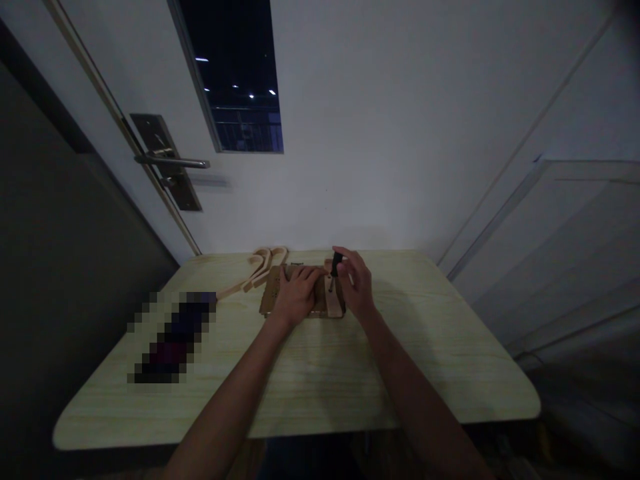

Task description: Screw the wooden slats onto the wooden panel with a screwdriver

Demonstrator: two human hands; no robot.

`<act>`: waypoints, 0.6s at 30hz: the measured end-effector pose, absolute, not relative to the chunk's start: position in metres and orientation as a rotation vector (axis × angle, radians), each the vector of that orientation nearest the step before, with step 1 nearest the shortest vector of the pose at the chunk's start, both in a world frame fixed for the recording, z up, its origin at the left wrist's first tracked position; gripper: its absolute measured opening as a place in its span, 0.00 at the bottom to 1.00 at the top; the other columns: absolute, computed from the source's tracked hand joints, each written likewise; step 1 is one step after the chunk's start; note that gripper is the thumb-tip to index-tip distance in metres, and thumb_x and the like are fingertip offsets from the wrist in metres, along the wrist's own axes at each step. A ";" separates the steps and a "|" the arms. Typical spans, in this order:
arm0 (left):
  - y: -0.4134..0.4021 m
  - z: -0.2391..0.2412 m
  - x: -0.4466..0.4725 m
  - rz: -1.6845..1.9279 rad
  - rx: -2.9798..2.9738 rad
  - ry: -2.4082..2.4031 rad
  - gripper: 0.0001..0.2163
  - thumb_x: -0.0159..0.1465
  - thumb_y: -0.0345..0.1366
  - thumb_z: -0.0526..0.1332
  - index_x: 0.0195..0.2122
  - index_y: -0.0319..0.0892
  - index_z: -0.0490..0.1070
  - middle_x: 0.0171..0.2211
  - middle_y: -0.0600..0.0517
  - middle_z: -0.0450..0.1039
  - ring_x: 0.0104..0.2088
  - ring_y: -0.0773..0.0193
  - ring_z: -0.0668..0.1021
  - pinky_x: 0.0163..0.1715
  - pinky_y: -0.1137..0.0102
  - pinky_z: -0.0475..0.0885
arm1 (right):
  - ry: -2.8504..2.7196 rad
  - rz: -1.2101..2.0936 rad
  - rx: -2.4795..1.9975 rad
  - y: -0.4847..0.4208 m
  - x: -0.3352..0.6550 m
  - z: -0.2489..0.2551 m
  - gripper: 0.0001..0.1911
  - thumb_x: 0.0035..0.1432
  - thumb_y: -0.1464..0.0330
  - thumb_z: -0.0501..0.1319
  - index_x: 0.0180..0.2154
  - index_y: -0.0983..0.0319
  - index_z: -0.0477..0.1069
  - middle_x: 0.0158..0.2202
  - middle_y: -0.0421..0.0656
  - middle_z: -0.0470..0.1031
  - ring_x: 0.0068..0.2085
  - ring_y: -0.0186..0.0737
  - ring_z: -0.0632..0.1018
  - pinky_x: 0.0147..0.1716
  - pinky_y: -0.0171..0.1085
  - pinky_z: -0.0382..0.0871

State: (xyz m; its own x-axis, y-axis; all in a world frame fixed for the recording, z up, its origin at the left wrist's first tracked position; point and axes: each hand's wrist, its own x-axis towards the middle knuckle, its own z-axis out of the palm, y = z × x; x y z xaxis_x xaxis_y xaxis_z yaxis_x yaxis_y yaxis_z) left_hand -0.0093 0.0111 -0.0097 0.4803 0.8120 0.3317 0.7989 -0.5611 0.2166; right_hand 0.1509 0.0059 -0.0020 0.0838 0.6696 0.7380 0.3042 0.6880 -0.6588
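My right hand [357,280] grips a screwdriver [337,263] by its black handle. The shaft points down at a pale wooden strip [333,305], where a small dark spot, perhaps a screw or hole, shows near the tip. That strip lies across the right end of a brown cardboard-like slab [271,291]. Flat on the slab rests my left hand [299,291], its fingers stretched toward the wooden strip. Whether the left fingertips touch the strip cannot be made out. Curved, hook-shaped wooden pieces [260,261] lie behind and left of the slab.
A pixelated dark object [173,340] lies on the left of the pale wood-grain table [310,387]. Right behind the table stands a white door [360,133] with a metal handle [173,161] and a narrow window [235,80]. A small dark item [297,264] sits behind the slab.
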 end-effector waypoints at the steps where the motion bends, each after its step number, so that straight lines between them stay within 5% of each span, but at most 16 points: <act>1: 0.011 -0.010 -0.009 0.621 2.672 1.463 0.26 0.61 0.24 0.49 0.59 0.52 0.59 0.59 0.49 0.66 0.61 0.55 0.63 0.61 0.36 0.41 | -1.520 0.372 -0.821 0.005 0.151 -0.002 0.16 0.65 0.61 0.53 0.52 0.54 0.68 0.44 0.45 0.75 0.42 0.39 0.78 0.42 0.41 0.75; 11: 0.012 -0.011 -0.010 0.602 2.683 1.486 0.23 0.63 0.27 0.48 0.59 0.51 0.60 0.58 0.48 0.67 0.61 0.54 0.64 0.61 0.37 0.43 | -1.415 0.327 -0.901 0.011 0.148 -0.007 0.16 0.56 0.60 0.64 0.47 0.55 0.70 0.39 0.42 0.71 0.35 0.35 0.77 0.28 0.32 0.74; 18: 0.011 -0.009 -0.009 0.629 2.671 1.456 0.21 0.65 0.28 0.48 0.58 0.50 0.60 0.59 0.49 0.66 0.61 0.55 0.64 0.61 0.36 0.41 | -1.491 0.523 -0.774 0.006 0.150 -0.005 0.19 0.64 0.56 0.53 0.53 0.55 0.64 0.41 0.45 0.76 0.38 0.37 0.79 0.38 0.39 0.76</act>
